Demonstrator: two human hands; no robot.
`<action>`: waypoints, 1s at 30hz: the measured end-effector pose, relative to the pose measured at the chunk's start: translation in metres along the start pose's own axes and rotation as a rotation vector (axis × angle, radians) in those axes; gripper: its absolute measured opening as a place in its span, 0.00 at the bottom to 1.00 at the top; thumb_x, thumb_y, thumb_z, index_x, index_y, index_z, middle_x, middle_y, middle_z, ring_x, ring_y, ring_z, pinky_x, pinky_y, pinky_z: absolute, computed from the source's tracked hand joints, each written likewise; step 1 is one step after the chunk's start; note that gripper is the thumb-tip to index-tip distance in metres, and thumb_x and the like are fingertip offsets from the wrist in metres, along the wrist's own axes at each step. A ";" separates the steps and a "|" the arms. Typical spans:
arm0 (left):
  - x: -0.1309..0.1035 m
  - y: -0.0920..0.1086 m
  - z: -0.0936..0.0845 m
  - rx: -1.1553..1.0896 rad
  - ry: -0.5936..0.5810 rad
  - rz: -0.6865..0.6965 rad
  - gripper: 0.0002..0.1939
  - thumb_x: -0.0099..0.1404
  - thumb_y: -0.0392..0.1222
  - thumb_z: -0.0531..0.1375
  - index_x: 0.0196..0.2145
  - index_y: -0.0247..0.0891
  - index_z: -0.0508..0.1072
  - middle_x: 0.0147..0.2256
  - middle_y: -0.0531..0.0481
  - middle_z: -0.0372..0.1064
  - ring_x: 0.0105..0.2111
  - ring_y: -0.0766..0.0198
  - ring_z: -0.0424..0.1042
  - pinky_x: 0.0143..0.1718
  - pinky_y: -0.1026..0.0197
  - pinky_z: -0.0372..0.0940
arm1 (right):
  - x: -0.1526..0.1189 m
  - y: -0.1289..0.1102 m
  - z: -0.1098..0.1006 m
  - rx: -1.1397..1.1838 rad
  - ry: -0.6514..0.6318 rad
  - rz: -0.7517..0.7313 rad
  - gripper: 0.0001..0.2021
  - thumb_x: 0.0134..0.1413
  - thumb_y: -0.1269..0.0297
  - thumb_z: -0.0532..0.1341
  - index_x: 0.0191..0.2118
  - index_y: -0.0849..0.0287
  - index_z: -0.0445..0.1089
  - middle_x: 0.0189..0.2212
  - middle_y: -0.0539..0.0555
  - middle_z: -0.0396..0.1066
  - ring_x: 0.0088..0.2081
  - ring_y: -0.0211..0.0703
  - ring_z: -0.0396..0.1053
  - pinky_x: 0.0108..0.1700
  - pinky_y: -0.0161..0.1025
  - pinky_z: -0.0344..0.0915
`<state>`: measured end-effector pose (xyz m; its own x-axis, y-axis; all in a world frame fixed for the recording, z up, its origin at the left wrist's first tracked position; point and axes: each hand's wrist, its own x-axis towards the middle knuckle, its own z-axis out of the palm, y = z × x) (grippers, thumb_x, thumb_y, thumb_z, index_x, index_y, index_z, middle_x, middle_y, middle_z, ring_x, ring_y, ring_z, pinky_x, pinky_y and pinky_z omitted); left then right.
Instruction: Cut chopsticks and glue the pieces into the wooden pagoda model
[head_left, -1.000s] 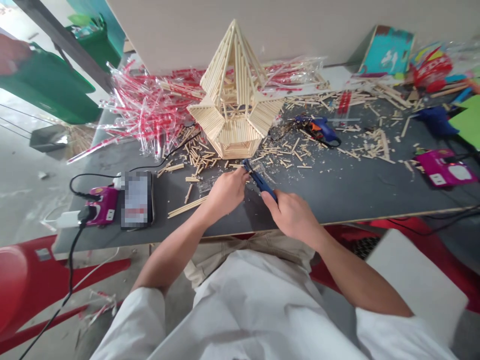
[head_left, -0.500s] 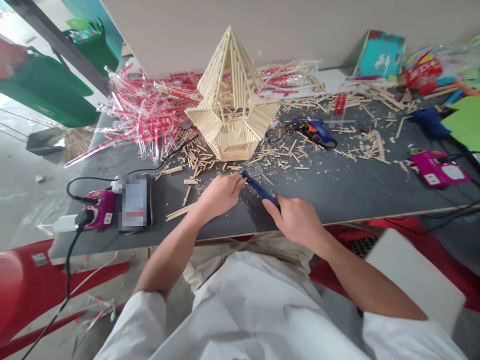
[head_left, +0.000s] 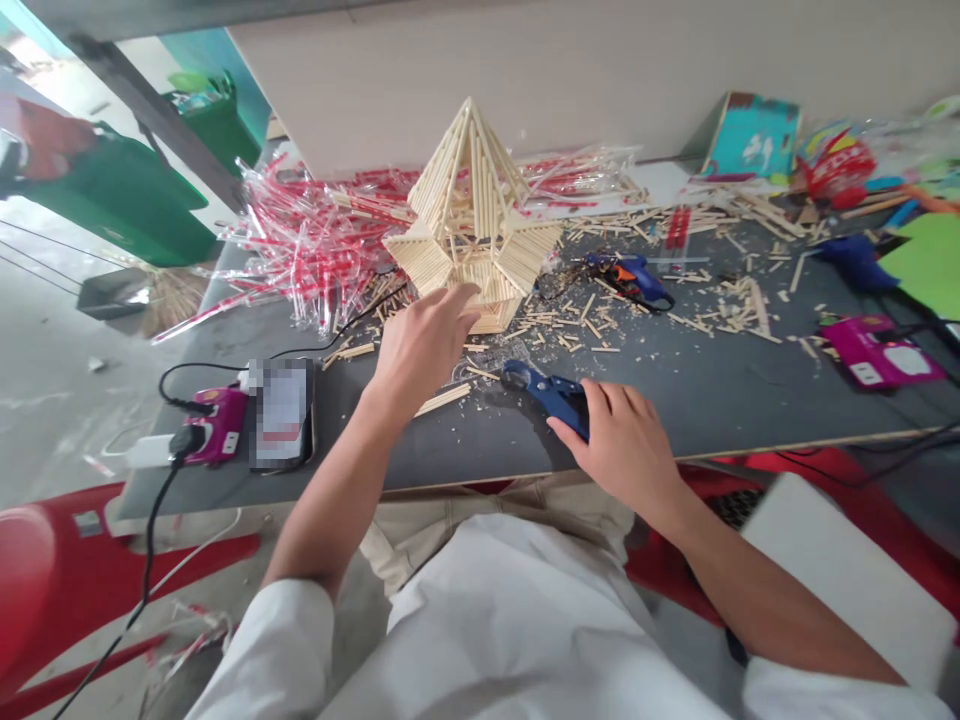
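Note:
My left hand [head_left: 421, 342] is over the table, just in front of the wooden stick model [head_left: 471, 190]. Its thumb and forefinger point right and look apart, and I see nothing between them. The model has a pointed roof and flared side panels of thin sticks; my fingers cover part of its lower front. A blue pair of cutting pliers [head_left: 546, 392] is in my right hand [head_left: 626, 435], low over the table's front part. Its head points left and its handles are spread. Thin wooden sticks [head_left: 444, 400] lie below my left hand.
Red-and-clear plastic wrappers [head_left: 315, 240] heap at the back left. A blue glue gun [head_left: 634, 278] lies among cut stick bits on the right. A phone [head_left: 283, 412] and a purple power block [head_left: 217, 425] with cables sit at the left; another purple block [head_left: 881, 352] is at the right.
My left hand has left the pliers' head and moved up and left, toward the model. The pliers have dropped lower and right in my right hand, and their handles have spread. The view has shifted slightly.

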<state>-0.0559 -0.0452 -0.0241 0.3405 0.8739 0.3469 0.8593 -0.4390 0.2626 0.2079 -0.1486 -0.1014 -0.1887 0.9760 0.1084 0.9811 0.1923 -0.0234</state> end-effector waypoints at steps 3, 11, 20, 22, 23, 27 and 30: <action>0.021 -0.002 -0.008 0.061 -0.062 0.025 0.18 0.74 0.42 0.57 0.58 0.40 0.73 0.42 0.42 0.78 0.36 0.56 0.76 0.34 0.59 0.65 | 0.001 -0.003 0.011 0.003 0.031 -0.040 0.35 0.69 0.46 0.53 0.65 0.75 0.62 0.57 0.74 0.67 0.57 0.67 0.61 0.60 0.57 0.58; 0.047 -0.002 -0.002 0.063 -0.118 -0.013 0.16 0.69 0.42 0.63 0.53 0.43 0.79 0.35 0.42 0.78 0.35 0.49 0.77 0.36 0.50 0.69 | 0.005 -0.007 0.019 0.039 0.067 -0.021 0.36 0.68 0.47 0.56 0.67 0.76 0.59 0.61 0.74 0.63 0.63 0.66 0.58 0.67 0.58 0.54; 0.043 0.002 -0.012 0.052 -0.172 0.071 0.18 0.70 0.47 0.63 0.53 0.35 0.78 0.37 0.39 0.78 0.39 0.49 0.77 0.40 0.52 0.69 | 0.040 0.034 0.000 0.336 -0.081 -0.133 0.32 0.64 0.42 0.60 0.62 0.62 0.69 0.63 0.64 0.66 0.65 0.60 0.62 0.66 0.53 0.60; 0.044 0.001 -0.017 0.007 -0.157 0.130 0.19 0.71 0.48 0.61 0.54 0.34 0.77 0.36 0.41 0.77 0.40 0.50 0.77 0.42 0.53 0.69 | 0.065 0.062 -0.012 0.437 -0.006 0.030 0.24 0.66 0.43 0.58 0.54 0.55 0.74 0.57 0.59 0.72 0.51 0.51 0.74 0.57 0.47 0.68; 0.045 0.001 -0.021 -0.009 -0.148 0.153 0.19 0.71 0.48 0.61 0.54 0.34 0.77 0.35 0.43 0.77 0.40 0.51 0.77 0.42 0.53 0.68 | 0.080 0.077 -0.015 0.415 0.084 0.149 0.25 0.65 0.42 0.58 0.55 0.56 0.73 0.55 0.60 0.73 0.45 0.50 0.75 0.53 0.48 0.69; 0.054 0.001 -0.045 -0.037 -0.081 0.148 0.17 0.68 0.46 0.63 0.52 0.36 0.78 0.31 0.49 0.74 0.37 0.56 0.74 0.43 0.55 0.66 | 0.149 0.129 -0.003 0.168 0.186 0.310 0.34 0.60 0.43 0.62 0.58 0.69 0.71 0.53 0.72 0.71 0.58 0.66 0.67 0.60 0.56 0.62; 0.060 0.000 -0.067 -0.078 -0.024 0.077 0.12 0.66 0.44 0.65 0.45 0.37 0.80 0.24 0.53 0.67 0.31 0.62 0.68 0.43 0.55 0.65 | 0.189 0.149 0.018 0.137 0.067 0.338 0.34 0.58 0.48 0.66 0.60 0.72 0.69 0.54 0.72 0.71 0.60 0.66 0.66 0.62 0.53 0.62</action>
<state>-0.0607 -0.0071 0.0571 0.4145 0.8410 0.3476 0.7980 -0.5195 0.3053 0.3179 0.0659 -0.1025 0.1524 0.9788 0.1365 0.9718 -0.1233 -0.2010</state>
